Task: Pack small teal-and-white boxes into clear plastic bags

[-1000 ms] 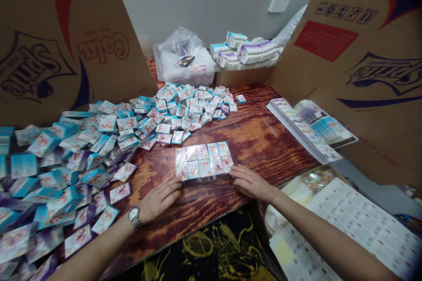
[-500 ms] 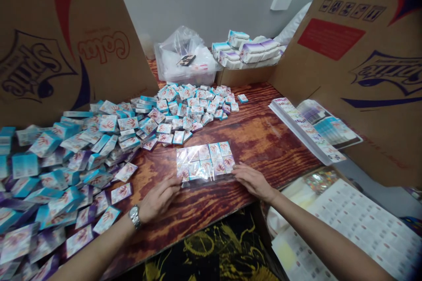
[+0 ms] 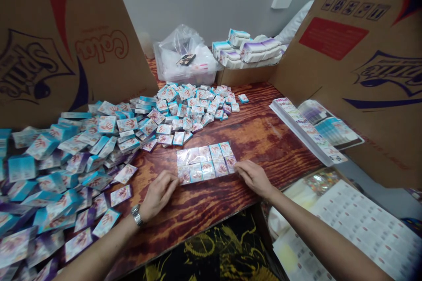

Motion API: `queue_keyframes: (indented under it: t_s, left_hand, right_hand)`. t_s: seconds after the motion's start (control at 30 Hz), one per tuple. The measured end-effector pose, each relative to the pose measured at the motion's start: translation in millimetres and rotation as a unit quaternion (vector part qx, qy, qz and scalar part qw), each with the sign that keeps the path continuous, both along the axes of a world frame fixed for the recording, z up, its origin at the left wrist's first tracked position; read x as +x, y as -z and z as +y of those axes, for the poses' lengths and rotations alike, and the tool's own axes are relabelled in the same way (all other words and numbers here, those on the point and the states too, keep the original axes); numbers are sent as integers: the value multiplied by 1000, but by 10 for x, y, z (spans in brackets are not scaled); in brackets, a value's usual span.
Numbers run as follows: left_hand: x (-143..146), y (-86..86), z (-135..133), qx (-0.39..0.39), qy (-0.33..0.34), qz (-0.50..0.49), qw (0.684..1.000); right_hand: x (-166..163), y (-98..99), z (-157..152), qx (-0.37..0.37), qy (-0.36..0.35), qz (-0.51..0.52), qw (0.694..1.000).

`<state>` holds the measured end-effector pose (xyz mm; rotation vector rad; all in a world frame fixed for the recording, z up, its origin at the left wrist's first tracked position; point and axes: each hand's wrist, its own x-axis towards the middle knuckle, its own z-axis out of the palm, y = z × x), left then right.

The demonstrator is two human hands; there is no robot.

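Observation:
Small printed boxes lie flat in two neat rows under clear plastic wrap (image 3: 206, 162) on the wooden table. At the near left corner my left hand (image 3: 161, 194), with a metal watch (image 3: 136, 214) on its wrist, is closed, thumb and fingertips pinching the wrap's edge. My right hand (image 3: 254, 178) is closed on the near right corner in the same way; its fingertips partly hide the end box. Glare on the film blurs some box faces. Left of and behind the pack spreads a large heap of loose small boxes (image 3: 107, 124), blue, purple and white.
Cardboard cartons stand at left (image 3: 59, 74) and right (image 3: 349, 66). Behind are a clear plastic tub (image 3: 184, 68) and a low box (image 3: 249, 74) of soft packs. Label sheets (image 3: 306, 134) lie at the right edge; printed sheets (image 3: 359, 228) lie lower right.
The wrap's near edge has drawn in close to the boxes. My fingers have curled from lying flatter into pinches at both corners. The box rows stay almost in place.

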<state>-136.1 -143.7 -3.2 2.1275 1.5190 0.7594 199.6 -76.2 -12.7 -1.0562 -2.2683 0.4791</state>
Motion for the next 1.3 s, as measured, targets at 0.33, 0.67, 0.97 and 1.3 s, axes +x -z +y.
queue_keyframes:
  t_s: [0.33, 0.67, 0.97, 1.3]
  left_hand:
    - [117, 40, 77, -178, -164, -195, 950]
    - [156, 19, 159, -199, -206, -191, 939]
    - [161, -2, 201, -225, -207, -240, 922]
    - [272, -7, 259, -347, -316, -478, 742]
  right_hand:
    - [-166, -187, 97, -115, 82, -45, 989]
    - [-249, -123, 139, -59, 94, -74, 991]
    - [-205, -155, 277, -128, 76, -70, 986]
    - [-201, -127, 349, -263, 153, -5, 953]
